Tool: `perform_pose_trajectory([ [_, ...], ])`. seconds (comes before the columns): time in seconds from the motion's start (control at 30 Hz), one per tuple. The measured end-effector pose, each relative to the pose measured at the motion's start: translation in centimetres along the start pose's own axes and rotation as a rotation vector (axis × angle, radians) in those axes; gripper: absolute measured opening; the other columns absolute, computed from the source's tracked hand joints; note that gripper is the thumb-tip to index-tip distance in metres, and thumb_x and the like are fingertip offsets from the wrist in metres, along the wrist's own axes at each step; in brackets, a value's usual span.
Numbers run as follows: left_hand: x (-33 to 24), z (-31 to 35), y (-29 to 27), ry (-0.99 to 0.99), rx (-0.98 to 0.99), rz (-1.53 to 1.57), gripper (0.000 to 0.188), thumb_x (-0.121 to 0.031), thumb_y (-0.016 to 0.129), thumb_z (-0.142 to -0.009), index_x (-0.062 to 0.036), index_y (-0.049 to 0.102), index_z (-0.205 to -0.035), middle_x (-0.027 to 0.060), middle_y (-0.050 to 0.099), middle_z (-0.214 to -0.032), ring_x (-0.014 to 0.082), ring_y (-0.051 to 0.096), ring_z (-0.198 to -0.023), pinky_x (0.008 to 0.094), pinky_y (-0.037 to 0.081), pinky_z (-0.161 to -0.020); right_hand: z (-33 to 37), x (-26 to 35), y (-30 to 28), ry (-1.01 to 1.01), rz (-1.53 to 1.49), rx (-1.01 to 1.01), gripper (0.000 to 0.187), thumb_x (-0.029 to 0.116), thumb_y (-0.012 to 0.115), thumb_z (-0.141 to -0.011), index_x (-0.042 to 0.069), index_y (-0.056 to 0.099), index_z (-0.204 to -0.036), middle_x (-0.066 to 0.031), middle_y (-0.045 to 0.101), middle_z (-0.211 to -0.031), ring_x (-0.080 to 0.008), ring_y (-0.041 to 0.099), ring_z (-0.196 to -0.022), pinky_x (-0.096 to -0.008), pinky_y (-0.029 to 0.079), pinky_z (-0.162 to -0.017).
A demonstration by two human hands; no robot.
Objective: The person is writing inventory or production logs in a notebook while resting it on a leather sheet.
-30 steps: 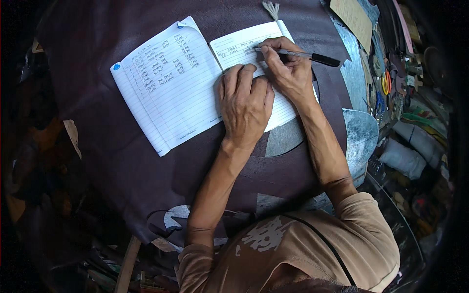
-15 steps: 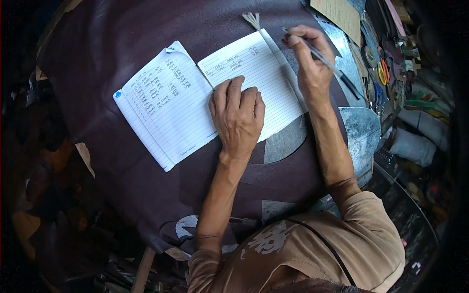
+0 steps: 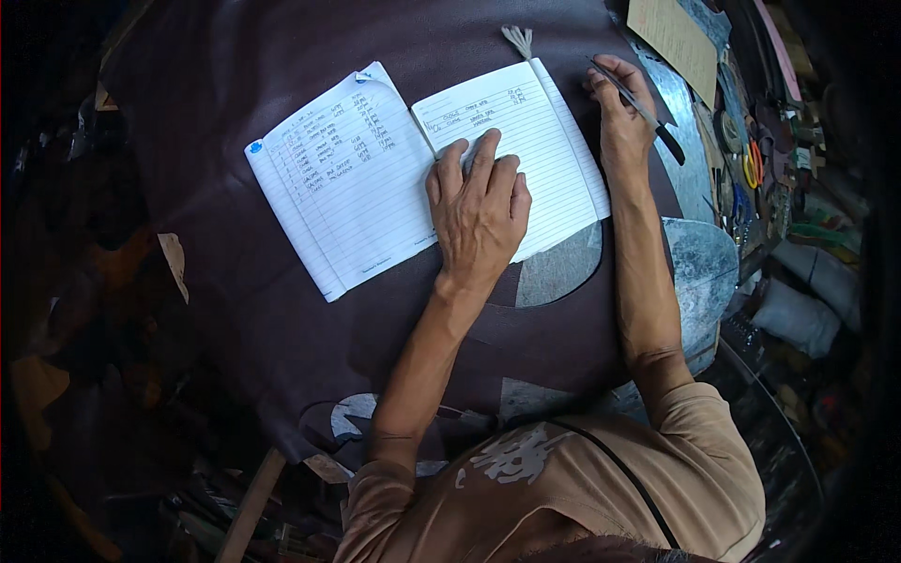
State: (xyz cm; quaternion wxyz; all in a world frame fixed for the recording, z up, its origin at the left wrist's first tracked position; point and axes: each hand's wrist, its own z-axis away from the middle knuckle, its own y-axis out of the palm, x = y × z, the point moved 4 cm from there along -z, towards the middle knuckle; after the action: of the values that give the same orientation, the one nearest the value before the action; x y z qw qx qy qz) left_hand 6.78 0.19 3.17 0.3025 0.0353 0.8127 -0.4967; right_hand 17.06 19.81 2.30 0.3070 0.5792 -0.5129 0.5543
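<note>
An open lined notebook [image 3: 361,230] lies on dark brown leather [image 3: 554,342], with handwriting at the top of both pages. My left hand [image 3: 479,211] rests palm down on the right page near the fold, its fingers slightly spread below the written lines. My right hand [image 3: 623,117] is raised beyond the notebook's right edge, pinching a slim pen [image 3: 670,144] with a black end. The pen slants from upper left to lower right, its thin end away from the page.
A bundle of pale threads [image 3: 518,40] lies at the notebook's top edge. At the upper right are a brown paper sheet [image 3: 671,39], scissors with orange handles [image 3: 752,165] and other tools. A metal sheet [image 3: 702,263] shows beside my right forearm. Plastic-wrapped bundles [image 3: 796,317] lie farther right.
The view has shifted, so the notebook appears farther right and slightly higher. My right hand has turned the pen a little and sits farther right of the page. My left hand stays on the page.
</note>
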Motion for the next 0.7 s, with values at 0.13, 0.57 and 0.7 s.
perform_pose_trajectory([
  [0.13,-0.2,-0.1,0.2,0.0,0.004,0.007,0.022,-0.018,0.07,-0.086,-0.006,0.073,-0.104,0.01,0.064,-0.134,0.0367,0.049,-0.123,0.0519,0.039,-0.102,-0.1,0.1,-0.3,-0.028,0.055,0.007,0.023,0.012,0.067,-0.095,0.0,0.066,-0.115,-0.0085,0.068,-0.101,-0.0129,0.066,-0.09,-0.0262,0.054,-0.083],
  [0.57,-0.4,-0.3,-0.2,-0.016,0.003,0.015,0.02,-0.016,0.07,-0.085,-0.0059,0.072,-0.102,0.0097,0.064,-0.133,0.0347,0.05,-0.123,0.0522,0.041,-0.101,2.2,1.6,3.3,0.101,0.006,0.321,0.017,0.017,0.067,-0.095,0.001,0.071,-0.095,-0.0019,0.069,-0.083,-0.006,0.059,-0.074,-0.0222,0.045,-0.064],
  [0.7,-0.2,-0.2,-0.1,-0.012,0.001,0.021,0.021,-0.016,0.071,-0.084,-0.0064,0.072,-0.103,0.0091,0.063,-0.133,0.0347,0.05,-0.123,0.0531,0.041,-0.1,2.4,1.7,3.4,0.087,0.002,0.293,0.017,0.017,0.067,-0.094,0.0,0.072,-0.096,-0.0007,0.068,-0.079,-0.0046,0.057,-0.069,-0.0213,0.044,-0.06],
])
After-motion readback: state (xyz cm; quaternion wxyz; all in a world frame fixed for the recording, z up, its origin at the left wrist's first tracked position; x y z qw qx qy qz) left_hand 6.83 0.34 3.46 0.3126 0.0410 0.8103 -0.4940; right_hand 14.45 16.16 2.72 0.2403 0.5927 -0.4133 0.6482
